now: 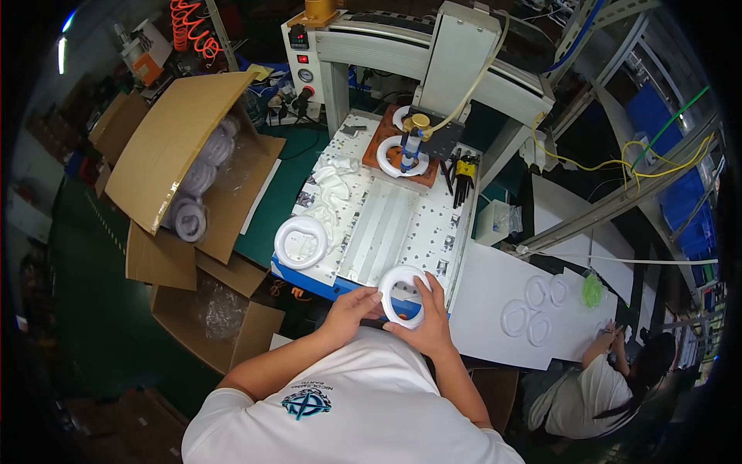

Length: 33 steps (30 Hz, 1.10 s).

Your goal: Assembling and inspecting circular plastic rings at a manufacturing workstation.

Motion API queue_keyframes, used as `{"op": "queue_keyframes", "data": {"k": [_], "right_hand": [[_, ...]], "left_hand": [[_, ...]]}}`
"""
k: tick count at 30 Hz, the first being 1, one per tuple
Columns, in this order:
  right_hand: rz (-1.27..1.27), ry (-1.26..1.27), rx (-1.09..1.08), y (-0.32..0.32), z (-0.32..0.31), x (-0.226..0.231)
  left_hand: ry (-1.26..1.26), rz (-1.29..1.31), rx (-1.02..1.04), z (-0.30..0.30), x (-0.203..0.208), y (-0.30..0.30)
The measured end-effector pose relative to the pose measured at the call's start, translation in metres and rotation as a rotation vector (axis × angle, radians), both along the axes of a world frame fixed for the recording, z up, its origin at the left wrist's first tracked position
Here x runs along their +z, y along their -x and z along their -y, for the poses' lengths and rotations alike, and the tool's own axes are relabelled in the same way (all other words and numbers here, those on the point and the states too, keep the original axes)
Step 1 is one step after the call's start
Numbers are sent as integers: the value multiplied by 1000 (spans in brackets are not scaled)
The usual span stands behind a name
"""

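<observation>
Biggest in view is the machine [456, 58], its beam spanning the far side. Left of it gapes the box [174, 139], with wrapped white rings inside. On the machine's bed, towards the person, a crumpled cloth [332, 193] lies to the left, a spare ring [284, 240] just beyond its near end. Under the machine's head sits another, the seated ring [386, 158].

And here's the held ring [390, 305], at the machine's near edge, close to the person's body! The left hand [352, 313] pinches its left rim in a narrow grip; the right hand [429, 321] wraps the other side, thumb low, fingers over the top.

It looks light, probably plastic, likely stiff enough to keep its shape. That smooth, rounded face may well be slippery and could scuff. Best hold, I'd say: opposite sides of the rim, thumb against fingers, no hard squeeze.
</observation>
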State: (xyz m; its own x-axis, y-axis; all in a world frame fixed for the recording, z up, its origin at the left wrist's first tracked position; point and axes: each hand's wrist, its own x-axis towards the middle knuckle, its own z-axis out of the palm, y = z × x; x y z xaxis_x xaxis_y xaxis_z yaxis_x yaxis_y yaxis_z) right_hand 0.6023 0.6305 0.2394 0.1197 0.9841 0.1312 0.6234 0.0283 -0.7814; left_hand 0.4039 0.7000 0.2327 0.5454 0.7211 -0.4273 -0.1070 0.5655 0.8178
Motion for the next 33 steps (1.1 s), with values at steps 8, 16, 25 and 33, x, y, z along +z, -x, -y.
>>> {"op": "queue_keyframes", "data": {"k": [8,16,25,33], "right_hand": [[4,16,-4,2,1,3],[8,34,-7,3,3,4],[-21,55,0,4,4,4],[13,43,-11,7,3,4]], "left_hand": [[-6,-4,-3,1,0,2],[15,1,10,1,2,2],[24,-4,28,2,-5,3],[9,-2,13,1,-4,6]]}}
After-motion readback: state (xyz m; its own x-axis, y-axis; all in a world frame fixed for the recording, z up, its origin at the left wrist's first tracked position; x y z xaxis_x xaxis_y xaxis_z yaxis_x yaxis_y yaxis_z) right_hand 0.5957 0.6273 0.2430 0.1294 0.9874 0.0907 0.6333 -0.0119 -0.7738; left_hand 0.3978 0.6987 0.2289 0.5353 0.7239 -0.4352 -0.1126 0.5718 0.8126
